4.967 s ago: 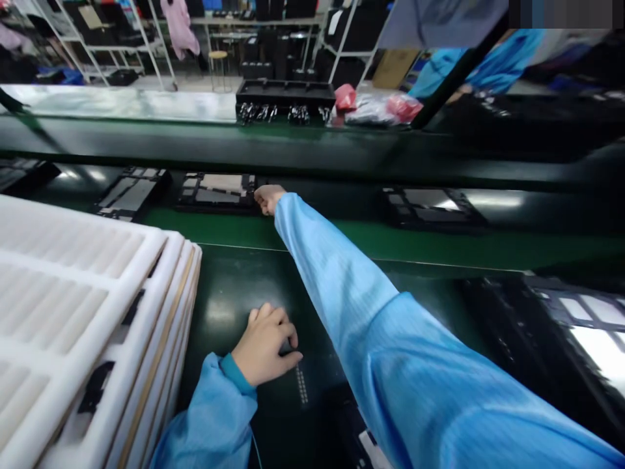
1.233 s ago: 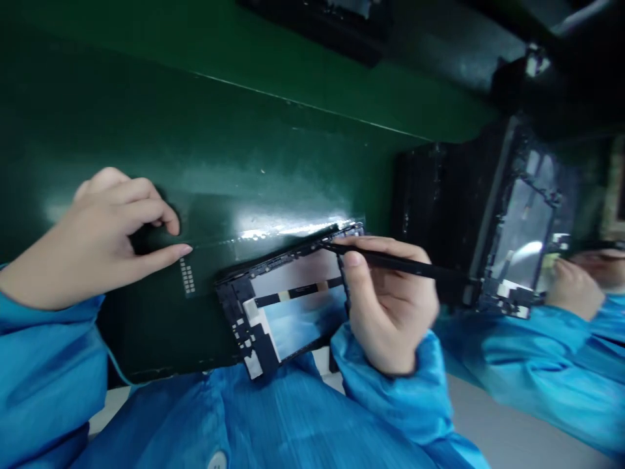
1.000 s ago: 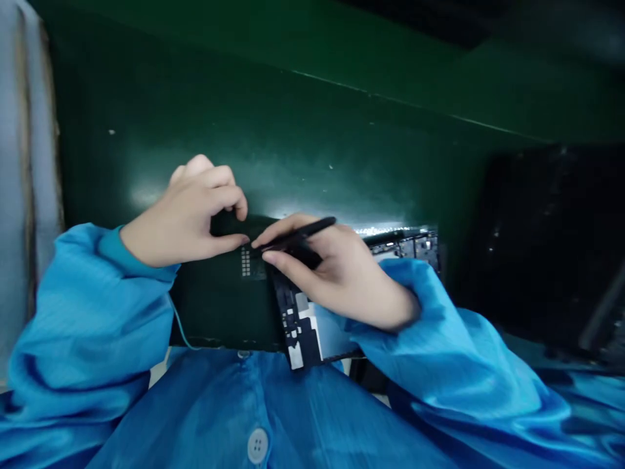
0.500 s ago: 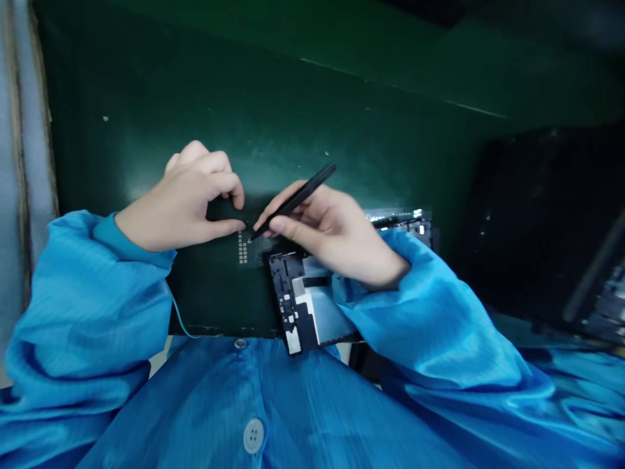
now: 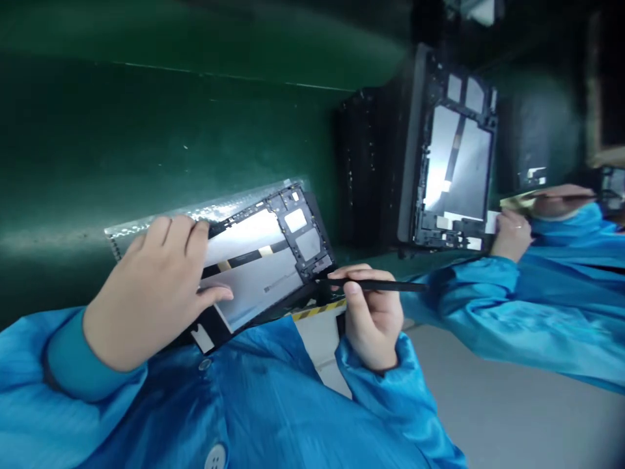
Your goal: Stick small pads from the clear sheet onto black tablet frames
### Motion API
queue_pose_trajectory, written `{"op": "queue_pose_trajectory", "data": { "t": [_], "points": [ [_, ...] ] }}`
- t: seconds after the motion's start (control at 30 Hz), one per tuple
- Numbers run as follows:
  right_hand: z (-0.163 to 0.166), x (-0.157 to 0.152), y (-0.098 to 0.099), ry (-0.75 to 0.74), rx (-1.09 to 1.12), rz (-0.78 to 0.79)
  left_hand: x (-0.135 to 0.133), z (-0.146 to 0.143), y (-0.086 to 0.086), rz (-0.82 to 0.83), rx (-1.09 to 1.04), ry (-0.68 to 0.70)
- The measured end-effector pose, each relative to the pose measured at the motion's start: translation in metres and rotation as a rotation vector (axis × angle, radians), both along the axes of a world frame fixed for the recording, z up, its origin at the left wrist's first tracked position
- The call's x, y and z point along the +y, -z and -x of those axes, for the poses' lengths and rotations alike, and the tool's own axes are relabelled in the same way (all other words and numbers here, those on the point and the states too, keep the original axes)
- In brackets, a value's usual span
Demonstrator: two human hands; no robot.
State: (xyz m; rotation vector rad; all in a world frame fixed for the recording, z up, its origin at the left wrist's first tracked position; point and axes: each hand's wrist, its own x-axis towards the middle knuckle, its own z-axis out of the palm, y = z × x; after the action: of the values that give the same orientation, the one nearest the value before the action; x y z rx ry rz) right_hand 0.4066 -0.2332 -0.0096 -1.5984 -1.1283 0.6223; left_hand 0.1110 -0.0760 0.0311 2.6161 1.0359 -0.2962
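Now rests the left hand (image 5: 149, 293), with thumb spread, on the device frame (image 5: 263, 286), slanted at the green counter's (image 5: 122, 130) near edge. Pinches a black pen-like tool (image 5: 385, 285) in the right hand (image 5: 374, 316), with tip by the frame's near right corner. Probably means a shift to the frame itself. Differs from half a second ago, with tool then at a strip of small squares.

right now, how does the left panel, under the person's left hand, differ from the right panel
The left panel runs mostly across the view; the right panel runs mostly up and down. The left hand covers part of the left panel; the right panel shows almost whole. Both have dark frames and silvery middles.
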Motion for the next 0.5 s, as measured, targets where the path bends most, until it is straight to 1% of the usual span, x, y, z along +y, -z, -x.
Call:
{"op": "queue_pose_trajectory", "data": {
  "t": [0.07, 0.23, 0.37, 0.5],
  "points": [
    [0.003, 0.002, 0.004, -0.012, 0.022, -0.014, 0.004, 0.002, 0.002, -0.009, 0.014, 0.007],
    [0.011, 0.007, 0.006, -0.011, -0.01, -0.032, 0.008, 0.008, 0.002, 0.018, -0.064, -0.055],
    [0.011, 0.005, 0.007, -0.016, -0.001, -0.052, 0.007, 0.006, 0.002, 0.018, -0.063, -0.063],
    [0.008, 0.006, 0.006, -0.054, -0.017, -0.071, 0.007, 0.008, 0.003, 0.014, -0.063, -0.062]
  ]
}}
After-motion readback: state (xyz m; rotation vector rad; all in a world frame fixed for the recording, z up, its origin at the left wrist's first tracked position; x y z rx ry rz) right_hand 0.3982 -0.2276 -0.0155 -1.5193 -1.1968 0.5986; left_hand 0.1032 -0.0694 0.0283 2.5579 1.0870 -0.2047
